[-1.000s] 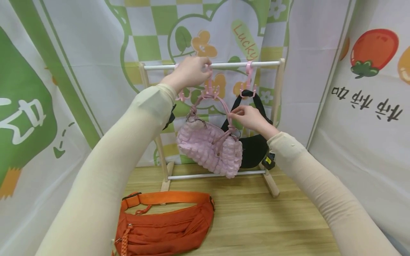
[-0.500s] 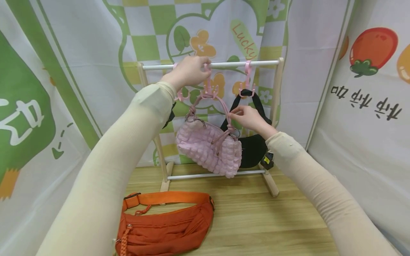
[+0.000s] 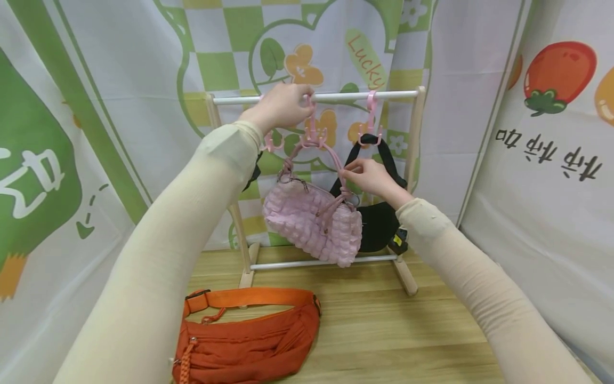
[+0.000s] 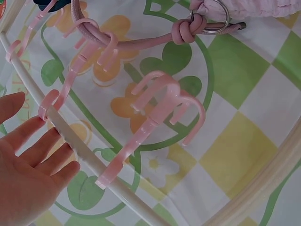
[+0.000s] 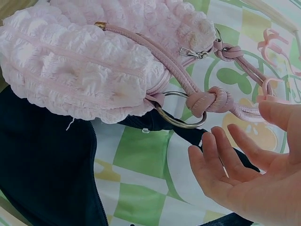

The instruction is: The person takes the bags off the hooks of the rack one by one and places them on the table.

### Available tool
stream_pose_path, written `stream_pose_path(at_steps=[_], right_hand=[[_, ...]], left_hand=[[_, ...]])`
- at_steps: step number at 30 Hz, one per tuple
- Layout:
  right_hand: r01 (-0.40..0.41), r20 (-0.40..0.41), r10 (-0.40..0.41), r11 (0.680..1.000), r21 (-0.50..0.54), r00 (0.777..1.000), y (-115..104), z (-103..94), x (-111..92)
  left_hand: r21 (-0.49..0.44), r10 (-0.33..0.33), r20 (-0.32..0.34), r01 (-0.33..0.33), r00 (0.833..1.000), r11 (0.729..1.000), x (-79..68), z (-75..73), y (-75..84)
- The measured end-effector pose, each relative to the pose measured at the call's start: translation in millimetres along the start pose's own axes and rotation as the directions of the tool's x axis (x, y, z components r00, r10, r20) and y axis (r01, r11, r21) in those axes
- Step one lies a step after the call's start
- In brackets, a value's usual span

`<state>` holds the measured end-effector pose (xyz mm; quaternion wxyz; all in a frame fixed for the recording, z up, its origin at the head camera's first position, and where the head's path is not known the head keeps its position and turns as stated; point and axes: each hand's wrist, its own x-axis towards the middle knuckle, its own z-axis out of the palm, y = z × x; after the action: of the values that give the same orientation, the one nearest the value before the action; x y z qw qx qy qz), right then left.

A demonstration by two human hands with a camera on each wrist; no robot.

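A puffy pink handbag (image 3: 312,218) hangs by its knotted handle from the middle pink hook (image 3: 314,133). My left hand (image 3: 288,104) is up at the rack's white rail (image 4: 77,146). Seen in the left wrist view, its fingers are extended against the rail beside that hook, with the thumb apart. At the right side of the handle (image 5: 188,82) is my right hand (image 3: 376,178). Its fingers are loosely bent in the right wrist view, the thumb close to the strap, and no firm grip shows. Behind the handbag, a black bag (image 3: 379,226) hangs from the right hook (image 3: 371,120).
An orange waist bag (image 3: 249,341) lies on the wooden tabletop (image 3: 384,336) in front of the rack. Another pink hook (image 4: 141,127) on the rail carries nothing. Wooden posts (image 3: 414,138) hold up the rail. Printed cloth walls surround the table.
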<state>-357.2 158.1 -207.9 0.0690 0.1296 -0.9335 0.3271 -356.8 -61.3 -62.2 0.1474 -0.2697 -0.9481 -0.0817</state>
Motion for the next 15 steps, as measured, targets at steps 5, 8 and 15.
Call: stream_pose_path(at_steps=[5, 8, 15], right_hand=[[-0.001, -0.011, 0.001, 1.000, 0.012, 1.000, 0.0, 2.3, 0.1], [0.005, -0.018, -0.005, 1.000, 0.019, 1.000, -0.5, 3.7, 0.9], [0.026, -0.037, -0.025, 1.000, 0.015, 0.999, -3.3, 6.9, 3.7]], left_hand=[[0.000, -0.001, 0.013, 0.001, 1.000, 1.000, -1.1, -0.1, 1.3], [-0.007, -0.005, 0.027, 0.006, 1.000, 1.000, -1.6, -0.8, 1.6], [-0.011, -0.003, 0.036, 0.004, 0.999, 1.000, -1.9, -2.9, 0.6]])
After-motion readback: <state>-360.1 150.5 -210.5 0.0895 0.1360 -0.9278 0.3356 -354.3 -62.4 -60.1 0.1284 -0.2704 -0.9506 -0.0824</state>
